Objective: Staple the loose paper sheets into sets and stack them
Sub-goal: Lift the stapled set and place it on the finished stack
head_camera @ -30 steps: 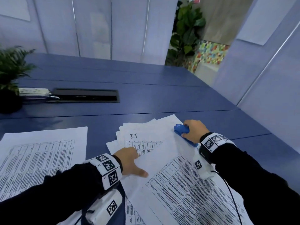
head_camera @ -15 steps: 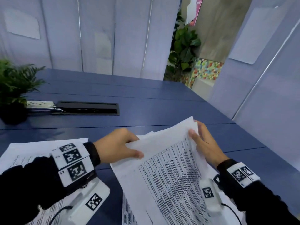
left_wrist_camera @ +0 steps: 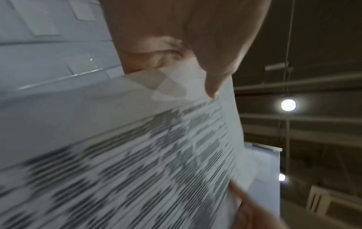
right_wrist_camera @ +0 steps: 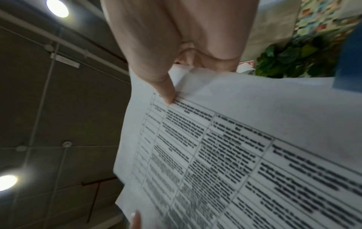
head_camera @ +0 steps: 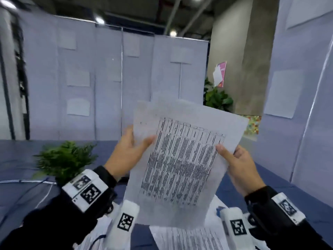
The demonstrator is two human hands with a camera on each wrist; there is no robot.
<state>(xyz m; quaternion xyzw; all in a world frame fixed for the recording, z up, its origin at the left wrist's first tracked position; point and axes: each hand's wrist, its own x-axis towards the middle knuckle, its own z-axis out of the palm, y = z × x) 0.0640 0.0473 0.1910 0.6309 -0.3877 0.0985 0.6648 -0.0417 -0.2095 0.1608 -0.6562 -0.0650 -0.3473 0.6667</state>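
1. The sheets (head_camera: 180, 159) are held up in the air above the blue bench (head_camera: 21, 159), upright and tilted a little to the right, with the printed table facing the person. At least two sheets are in the hold: a second edge shows behind the front one at the top left.
2. The left hand (head_camera: 126, 156) grips the left edge of the sheets. Its thumb lies on the printed face and its fingers are curled behind the paper, so it is clamped on them. The left wrist view shows the same pinch (left_wrist_camera: 195, 54), with finger shadows showing through the paper (left_wrist_camera: 137, 155).
3. The right hand (head_camera: 239, 165) grips the right edge, thumb on the front near the table's border and fingers behind. In the right wrist view the thumb tip presses on the printed grid (right_wrist_camera: 166, 93) of the sheets (right_wrist_camera: 254, 155).
4. More printed papers (head_camera: 189, 239) lie flat on the bench under the raised ones, at the lower edge of the head view.
5. A small blue thing (head_camera: 219, 210) shows between those papers and the right wrist; too little is visible to tell what it is.
6. A fern (head_camera: 63, 159) stands on the bench to the left, behind the left forearm. White partition panels (head_camera: 90, 78) close off the far side.
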